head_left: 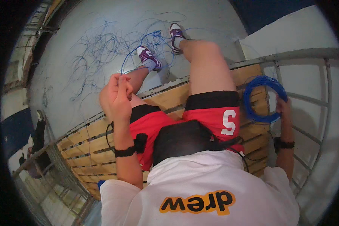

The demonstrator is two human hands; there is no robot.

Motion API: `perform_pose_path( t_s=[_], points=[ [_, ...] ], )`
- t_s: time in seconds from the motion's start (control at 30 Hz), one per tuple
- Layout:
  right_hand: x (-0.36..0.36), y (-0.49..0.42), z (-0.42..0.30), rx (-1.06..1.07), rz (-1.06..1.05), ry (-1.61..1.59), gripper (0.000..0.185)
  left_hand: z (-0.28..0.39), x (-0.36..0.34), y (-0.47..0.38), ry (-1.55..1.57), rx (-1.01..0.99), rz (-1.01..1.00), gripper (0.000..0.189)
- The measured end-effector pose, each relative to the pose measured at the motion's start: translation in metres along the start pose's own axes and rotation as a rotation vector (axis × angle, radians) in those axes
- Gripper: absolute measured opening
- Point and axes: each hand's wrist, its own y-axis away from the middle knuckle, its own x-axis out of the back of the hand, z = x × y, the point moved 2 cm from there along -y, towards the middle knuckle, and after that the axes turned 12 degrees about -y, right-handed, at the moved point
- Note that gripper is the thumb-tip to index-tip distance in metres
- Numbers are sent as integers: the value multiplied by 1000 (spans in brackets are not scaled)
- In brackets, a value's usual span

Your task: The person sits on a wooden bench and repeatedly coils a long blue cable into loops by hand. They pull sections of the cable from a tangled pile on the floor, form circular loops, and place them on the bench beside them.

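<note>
My left hand (121,87) is raised over my left thigh, its fingers closed on a strand of blue cord (125,60). From the fingertips the strand runs up towards a loose tangle of thin blue cord (101,42) spread over the floor about my shoes. Off to the right, my right hand (282,106) grips the right side of a round coil of blue cord (250,99), held above the slatted wooden seat next to a metal rail. The fingers of this hand are partly hidden by the coil and blurred.
I sit on a slatted wooden platform (93,144) with a metal edge. A grey metal rail frame (308,98) stands at the right, another railing (45,147) at the left. Beyond the left railing, a person (39,141) is partly visible. Purple-and-white shoes (149,58) rest among the cords.
</note>
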Motion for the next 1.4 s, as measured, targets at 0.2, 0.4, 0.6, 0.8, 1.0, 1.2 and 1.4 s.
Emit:
perform_pose_path(
  t_s=[0.2,0.4,0.6,0.8,1.0,1.2,1.4],
  points=[
    [-24,49,-73,40,-45,-372,16,0,-8,0,31,-59,40,20],
    [-101,75,-114,-161,-399,-487,15,7,-17,16,73,-68,18,19],
    [-208,71,-91,-250,-628,-566,5,0,-15,37,21,-113,12,19],
    [-260,75,-91,-306,-701,-611,12,19,-5,62,-147,-138,-1,17],
    [-306,51,-70,-477,-815,-719,14,19,-16,81,-232,-198,18,12],
    [-335,54,-33,-549,-691,-779,16,38,-34,86,-672,-527,56,9],
    [-364,56,-27,-664,-657,-973,14,45,-25,87,-859,-493,-16,13]
  ],
)
